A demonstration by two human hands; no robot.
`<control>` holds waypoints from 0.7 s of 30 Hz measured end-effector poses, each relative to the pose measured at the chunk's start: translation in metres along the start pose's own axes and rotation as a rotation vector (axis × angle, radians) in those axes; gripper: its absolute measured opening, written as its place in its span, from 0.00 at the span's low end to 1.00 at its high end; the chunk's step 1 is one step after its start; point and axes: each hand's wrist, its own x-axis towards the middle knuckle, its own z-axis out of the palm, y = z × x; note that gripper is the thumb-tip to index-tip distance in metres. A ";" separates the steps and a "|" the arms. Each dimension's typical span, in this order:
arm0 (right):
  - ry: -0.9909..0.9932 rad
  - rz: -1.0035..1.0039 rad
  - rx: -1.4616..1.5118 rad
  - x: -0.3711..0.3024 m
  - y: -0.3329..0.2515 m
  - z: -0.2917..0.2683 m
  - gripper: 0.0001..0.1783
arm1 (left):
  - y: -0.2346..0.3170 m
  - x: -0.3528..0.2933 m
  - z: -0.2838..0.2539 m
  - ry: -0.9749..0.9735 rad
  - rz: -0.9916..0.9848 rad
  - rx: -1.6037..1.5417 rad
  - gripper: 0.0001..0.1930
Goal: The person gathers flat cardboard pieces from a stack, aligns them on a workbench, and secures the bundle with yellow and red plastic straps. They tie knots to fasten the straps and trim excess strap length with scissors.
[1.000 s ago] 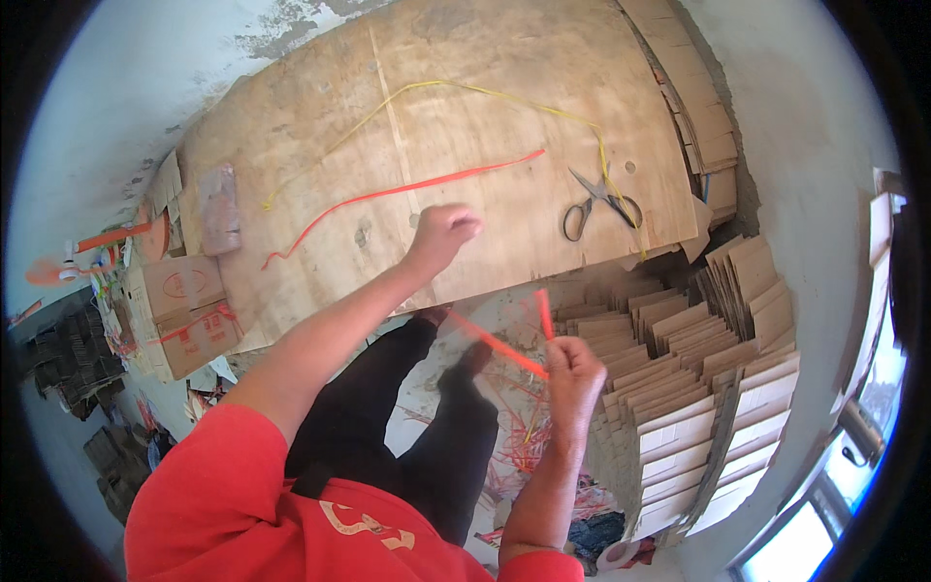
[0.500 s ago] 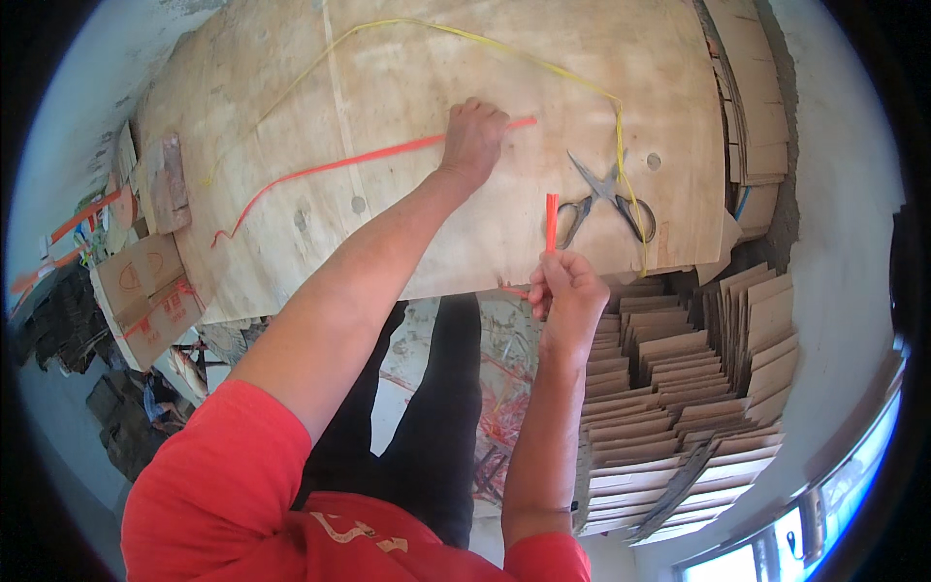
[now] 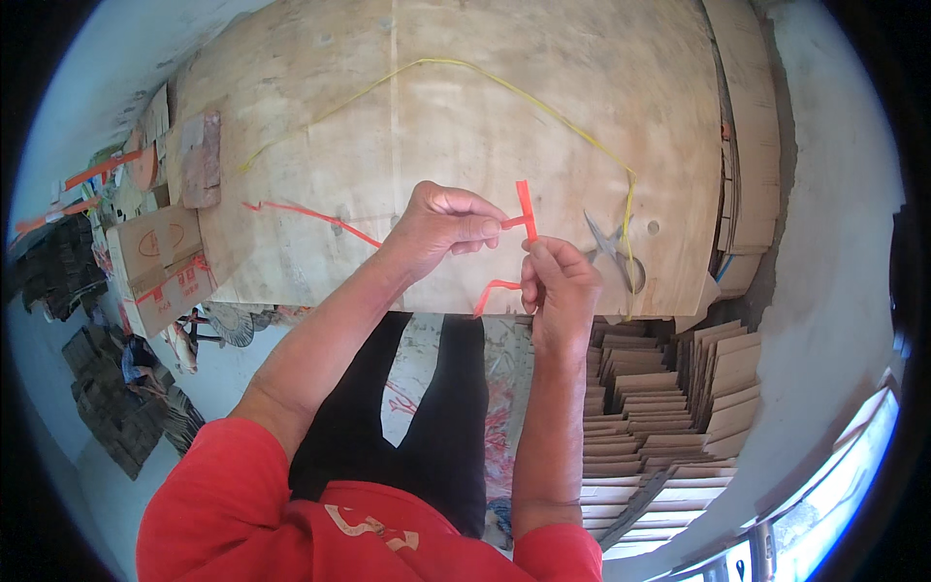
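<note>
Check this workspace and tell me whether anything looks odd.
Red scraps litter the floor by the table, which looks untidy. The scissors also lie splayed open, a yellow strip running across them, a possible snag.

Brown carton (image 3: pixel 155 276), far left beside the wooden tabletop (image 3: pixel 320 107), is carrying red print. An oval red mark (image 3: pixel 162 240) is sitting on its upper panel; reddish characters (image 3: pixel 175 293) are running across its lower panel, coming out too small and blurred to make out. Red shirt (image 3: pixel 281 533) is showing a pale, curved print (image 3: pixel 373 527) on its front, creasing with the cloth; any lettering there is coming out unreadable.
</note>
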 end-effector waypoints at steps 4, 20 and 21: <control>-0.112 0.040 0.037 -0.002 -0.002 0.030 0.06 | 0.008 -0.006 -0.021 0.042 -0.066 -0.204 0.08; -0.144 -0.368 -0.557 -0.029 0.010 0.075 0.10 | 0.033 -0.044 -0.074 0.249 0.084 -0.263 0.06; -0.145 -0.525 -0.701 -0.030 0.010 0.070 0.11 | 0.038 -0.044 -0.075 0.272 0.087 -0.255 0.07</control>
